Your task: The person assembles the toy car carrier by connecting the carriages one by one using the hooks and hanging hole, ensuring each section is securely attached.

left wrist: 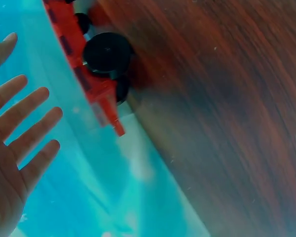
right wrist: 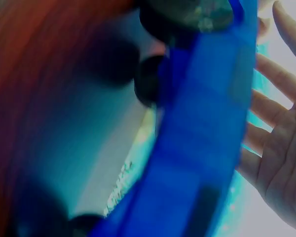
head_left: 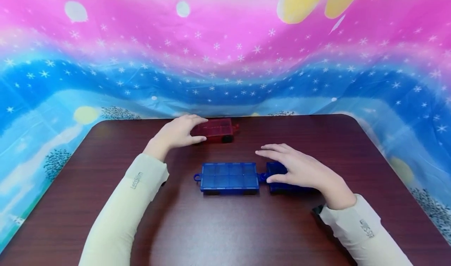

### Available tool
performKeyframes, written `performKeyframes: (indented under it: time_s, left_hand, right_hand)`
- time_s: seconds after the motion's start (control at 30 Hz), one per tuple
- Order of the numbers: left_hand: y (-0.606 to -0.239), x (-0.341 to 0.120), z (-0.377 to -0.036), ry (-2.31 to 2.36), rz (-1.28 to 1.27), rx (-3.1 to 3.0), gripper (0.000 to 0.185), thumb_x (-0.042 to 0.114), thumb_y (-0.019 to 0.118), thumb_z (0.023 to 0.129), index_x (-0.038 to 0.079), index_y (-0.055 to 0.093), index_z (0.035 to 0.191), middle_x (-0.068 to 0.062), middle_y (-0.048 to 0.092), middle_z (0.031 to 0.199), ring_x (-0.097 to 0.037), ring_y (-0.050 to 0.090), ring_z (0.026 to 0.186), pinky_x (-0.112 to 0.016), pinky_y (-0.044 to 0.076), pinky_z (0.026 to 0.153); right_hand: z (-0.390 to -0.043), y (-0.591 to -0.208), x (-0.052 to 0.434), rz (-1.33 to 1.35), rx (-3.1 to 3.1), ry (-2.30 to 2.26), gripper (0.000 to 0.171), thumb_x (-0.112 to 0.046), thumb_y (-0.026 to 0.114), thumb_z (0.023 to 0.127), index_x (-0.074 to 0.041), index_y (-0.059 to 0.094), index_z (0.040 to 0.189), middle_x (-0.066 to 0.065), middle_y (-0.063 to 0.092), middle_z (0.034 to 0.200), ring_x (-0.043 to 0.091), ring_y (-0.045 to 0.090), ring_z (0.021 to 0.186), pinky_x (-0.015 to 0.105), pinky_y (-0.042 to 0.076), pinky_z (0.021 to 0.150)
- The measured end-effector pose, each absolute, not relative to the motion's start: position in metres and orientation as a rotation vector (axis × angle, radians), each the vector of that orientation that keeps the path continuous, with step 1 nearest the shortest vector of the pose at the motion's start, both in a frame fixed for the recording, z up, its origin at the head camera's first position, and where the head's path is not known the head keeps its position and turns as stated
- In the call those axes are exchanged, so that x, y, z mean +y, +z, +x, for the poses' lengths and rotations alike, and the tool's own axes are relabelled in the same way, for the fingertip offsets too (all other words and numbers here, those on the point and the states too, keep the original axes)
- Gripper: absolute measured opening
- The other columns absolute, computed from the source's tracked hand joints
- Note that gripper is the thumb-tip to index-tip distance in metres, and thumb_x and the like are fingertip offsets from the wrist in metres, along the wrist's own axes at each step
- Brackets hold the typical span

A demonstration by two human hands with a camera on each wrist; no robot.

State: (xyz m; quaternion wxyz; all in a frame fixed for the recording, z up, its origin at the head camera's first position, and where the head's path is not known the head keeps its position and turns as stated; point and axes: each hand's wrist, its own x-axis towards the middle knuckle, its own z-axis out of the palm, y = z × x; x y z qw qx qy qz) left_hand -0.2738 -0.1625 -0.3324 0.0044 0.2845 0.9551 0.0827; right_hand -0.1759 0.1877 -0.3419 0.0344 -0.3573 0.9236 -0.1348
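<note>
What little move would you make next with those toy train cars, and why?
Probably slide the red car under the left hand toward the blue car. It sits apart near the table's far edge, while the second blue car under the right hand already meets the first.

Left hand (head_left: 177, 133) extended toward 11 o'clock, fingers straight, palm down. Right hand (head_left: 299, 170) at 2 o'clock, fingers spread and relaxed, palm down. Both forearms sleeved.

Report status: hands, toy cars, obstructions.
Left hand open, resting on red car. Right hand open, over right blue car. Left blue car untouched, beside it. Table between cars bare.
</note>
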Motion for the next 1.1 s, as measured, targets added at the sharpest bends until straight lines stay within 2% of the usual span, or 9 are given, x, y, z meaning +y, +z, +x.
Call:
performKeyframes:
  time_s: [0.2,0.47,0.63,0.8,1.1]
  left_hand:
    - [-0.346,-0.157,-0.297,0.372,0.845,2.91,0.068,0.043,0.066,0.082,0.014,0.041,0.14,-0.007,0.043,0.142,-0.027,0.037,0.133,-0.045,0.031,0.108]
    - [-0.358,-0.149,-0.315,0.394,0.791,2.881,0.073,0.044,0.07,0.078,0.014,0.042,0.139,-0.006,0.046,0.139,-0.024,0.045,0.125,-0.042,0.036,0.105]
    - [-0.361,-0.144,-0.318,0.375,0.759,2.878,0.076,0.045,0.072,0.076,0.018,0.041,0.139,-0.004,0.049,0.135,-0.023,0.049,0.118,-0.042,0.039,0.102]
    - [-0.36,-0.143,-0.321,0.344,0.77,2.872,0.074,0.043,0.073,0.076,0.02,0.043,0.139,-0.004,0.052,0.131,-0.022,0.05,0.115,-0.042,0.04,0.1]
    - [-0.361,-0.16,-0.313,0.41,0.786,2.841,0.071,0.039,0.074,0.076,0.017,0.045,0.138,-0.005,0.057,0.125,-0.022,0.056,0.108,-0.043,0.044,0.097]
  right_hand:
    - [-0.178,-0.347,0.162,-1.113,2.72,-0.407,0.068,-0.049,0.065,0.08,-0.031,0.039,0.14,0.0,0.038,0.144,0.021,0.035,0.132,0.045,0.041,0.1]
    - [-0.181,-0.352,0.135,-1.165,2.62,-0.406,0.065,-0.047,0.066,0.081,-0.029,0.042,0.139,0.0,0.042,0.143,0.018,0.035,0.133,0.041,0.038,0.104]
    - [-0.182,-0.356,0.127,-1.203,2.557,-0.407,0.067,-0.045,0.068,0.08,-0.027,0.042,0.139,0.003,0.037,0.146,0.021,0.032,0.135,0.043,0.035,0.106]
    - [-0.182,-0.353,0.124,-1.208,2.569,-0.373,0.068,-0.045,0.069,0.079,-0.026,0.043,0.139,0.001,0.04,0.144,0.021,0.035,0.133,0.043,0.036,0.105]
    - [-0.179,-0.354,0.123,-1.151,2.568,-0.393,0.063,-0.041,0.069,0.081,-0.026,0.046,0.137,0.005,0.038,0.145,0.023,0.034,0.134,0.045,0.036,0.105]
